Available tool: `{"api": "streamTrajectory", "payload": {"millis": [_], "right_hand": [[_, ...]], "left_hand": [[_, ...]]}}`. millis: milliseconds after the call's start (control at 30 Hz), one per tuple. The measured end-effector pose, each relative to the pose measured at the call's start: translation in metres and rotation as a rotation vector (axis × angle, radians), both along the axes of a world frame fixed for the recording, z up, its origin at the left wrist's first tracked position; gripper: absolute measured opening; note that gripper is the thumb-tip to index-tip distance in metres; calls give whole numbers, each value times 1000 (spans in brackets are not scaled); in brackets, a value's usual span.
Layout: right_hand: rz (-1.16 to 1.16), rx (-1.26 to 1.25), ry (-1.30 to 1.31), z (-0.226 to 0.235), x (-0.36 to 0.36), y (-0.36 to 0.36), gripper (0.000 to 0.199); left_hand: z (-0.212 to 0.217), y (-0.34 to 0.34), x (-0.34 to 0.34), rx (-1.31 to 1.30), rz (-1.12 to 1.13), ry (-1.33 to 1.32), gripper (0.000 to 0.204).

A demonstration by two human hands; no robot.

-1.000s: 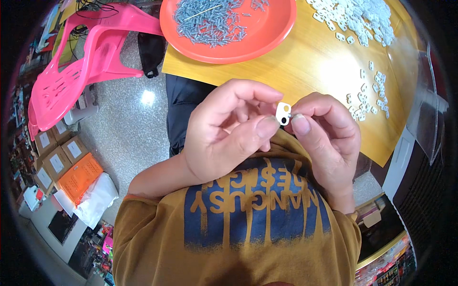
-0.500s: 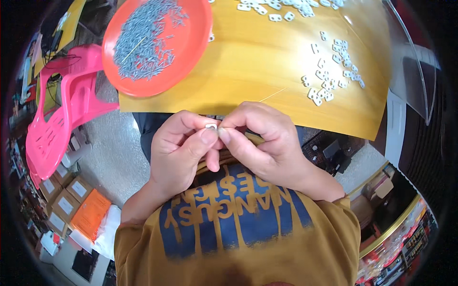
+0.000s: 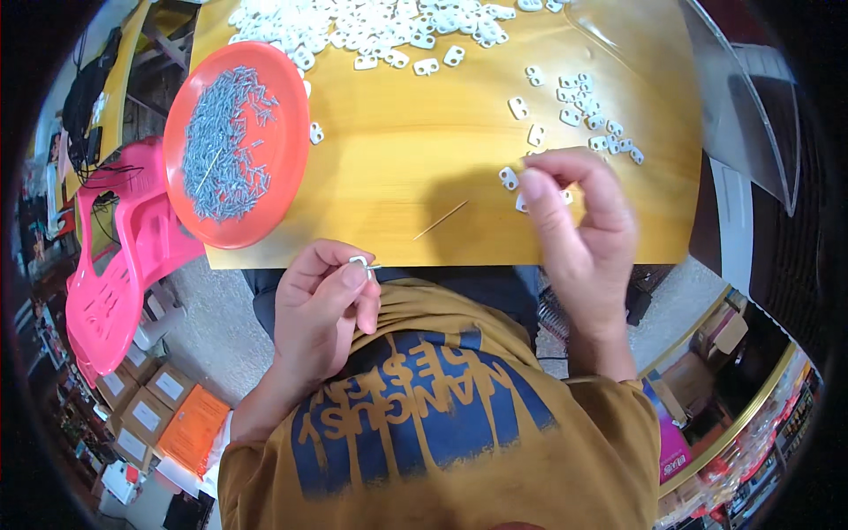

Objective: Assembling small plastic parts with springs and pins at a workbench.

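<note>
Between the thumb and fingers of my left hand (image 3: 322,296) is a small white plastic clip (image 3: 359,261), with a short metal nail poking out to its right. The hand is just off the table's front edge. My right hand (image 3: 583,225) is over the right part of the table, thumb and index finger slightly apart, with nothing visible between them. Right by its fingertips lies a white two-holed clip (image 3: 509,178). More such clips lie partly hidden under the hand.
A red plate (image 3: 287,168) heaped with grey nails (image 3: 216,146) stands on the left of the yellow table (image 3: 380,194). Many white clips (image 3: 371,26) are piled at the back. A thin stick (image 3: 441,221) lies near the front edge. A pink chair (image 3: 106,283) stands left.
My hands have parted. The right hand has moved up and right over the scattered clips, while the left stays low with the clip. The view has shifted, showing more of the table's back.
</note>
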State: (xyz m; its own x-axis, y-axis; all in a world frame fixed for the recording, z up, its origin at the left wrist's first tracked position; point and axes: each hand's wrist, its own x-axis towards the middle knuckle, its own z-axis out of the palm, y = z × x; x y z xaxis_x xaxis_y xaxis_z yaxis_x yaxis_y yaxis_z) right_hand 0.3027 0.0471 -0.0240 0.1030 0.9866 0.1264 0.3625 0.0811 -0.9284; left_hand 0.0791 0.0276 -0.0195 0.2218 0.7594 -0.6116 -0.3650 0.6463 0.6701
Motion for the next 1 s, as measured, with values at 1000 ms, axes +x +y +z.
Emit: {"api": "streamTrajectory", "payload": {"millis": [1000], "right_hand": [[245, 406, -800, -4, -14, 154, 15]], "left_hand": [[-19, 29, -7, -121, -133, -129, 7]]}}
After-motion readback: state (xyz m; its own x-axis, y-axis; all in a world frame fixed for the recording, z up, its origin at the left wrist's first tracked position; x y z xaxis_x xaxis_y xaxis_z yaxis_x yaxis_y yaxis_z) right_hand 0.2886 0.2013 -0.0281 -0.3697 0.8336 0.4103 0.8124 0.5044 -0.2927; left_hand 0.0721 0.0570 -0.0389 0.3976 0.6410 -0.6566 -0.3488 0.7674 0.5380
